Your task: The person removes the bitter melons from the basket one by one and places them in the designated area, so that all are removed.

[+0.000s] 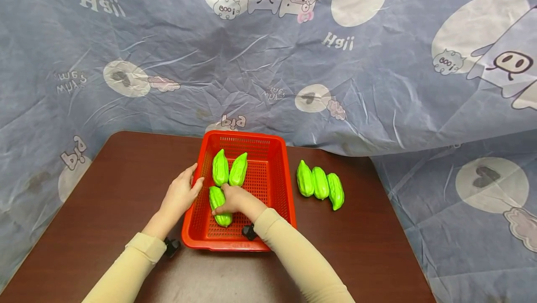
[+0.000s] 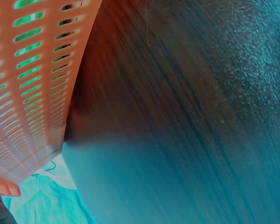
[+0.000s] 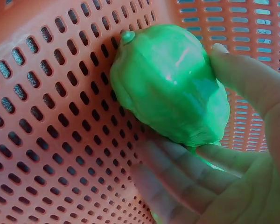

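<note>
A bitter melon point(image 1: 222, 220) of bright green, ridged and glossy, lies in the near left part of the red basket point(image 1: 277, 154). My right hand point(image 1: 239, 200) holds it, thumb on one side and fingers on the other; in the right wrist view the thumb meets the melon point(image 3: 168, 79) and the lower fingers are blurred. Beyond it, another two bitter melons lie side by side in the basket, a left melon point(image 1: 220, 168) and a right melon point(image 1: 238, 171). My left hand point(image 1: 181, 193) touches the basket's left rim with fairly straight fingers.
To the basket's right, a row of three more bitter melons point(image 1: 320, 184) lies on the dark brown table point(image 1: 361, 247). A printed grey-blue cloth point(image 1: 251, 70) hangs behind the table. The basket has slotted walls point(image 2: 32, 70).
</note>
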Motion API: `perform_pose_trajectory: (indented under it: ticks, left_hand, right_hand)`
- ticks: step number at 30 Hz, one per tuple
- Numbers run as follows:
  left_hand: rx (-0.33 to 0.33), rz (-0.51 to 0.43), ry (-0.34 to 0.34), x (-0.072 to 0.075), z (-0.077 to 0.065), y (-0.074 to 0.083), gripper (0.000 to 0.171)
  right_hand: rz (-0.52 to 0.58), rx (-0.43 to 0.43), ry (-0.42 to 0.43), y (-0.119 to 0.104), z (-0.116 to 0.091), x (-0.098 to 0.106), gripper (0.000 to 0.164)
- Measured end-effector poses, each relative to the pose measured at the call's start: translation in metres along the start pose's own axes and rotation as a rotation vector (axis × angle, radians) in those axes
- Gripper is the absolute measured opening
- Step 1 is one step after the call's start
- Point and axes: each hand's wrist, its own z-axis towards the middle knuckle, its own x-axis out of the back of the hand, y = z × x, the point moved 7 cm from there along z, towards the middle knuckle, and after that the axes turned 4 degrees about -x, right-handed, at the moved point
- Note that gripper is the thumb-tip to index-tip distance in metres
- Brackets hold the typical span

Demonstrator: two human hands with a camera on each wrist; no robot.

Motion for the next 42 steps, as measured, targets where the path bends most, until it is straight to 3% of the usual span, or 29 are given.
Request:
perform_pose_trajectory:
  ticks: [10,16,27,31,42]
  left_hand:
    - [-0.017,0.003,0.037,0.002,0.000,0.003,0.057]
    - [-0.005,0.002,0.028,0.001,-0.002,0.001,0.059]
    - [-0.001,-0.006,0.017,-0.001,0.000,0.001,0.059]
    - [-0.008,-0.008,0.014,0.000,0.001,0.001,0.059]
    - [-0.001,-0.004,0.000,0.001,0.000,0.000,0.060]
  right_hand:
    - [0.096,0.045,-0.030,0.009,0.004,0.000,0.070]
    - [0.130,0.050,-0.048,0.011,0.001,0.003,0.075]
    - [0.336,0.027,0.047,0.021,-0.014,0.043,0.079]
    - [0.422,0.059,0.078,0.027,-0.023,0.060,0.082]
    - [0.574,0.020,0.216,0.058,-0.055,0.099,0.081]
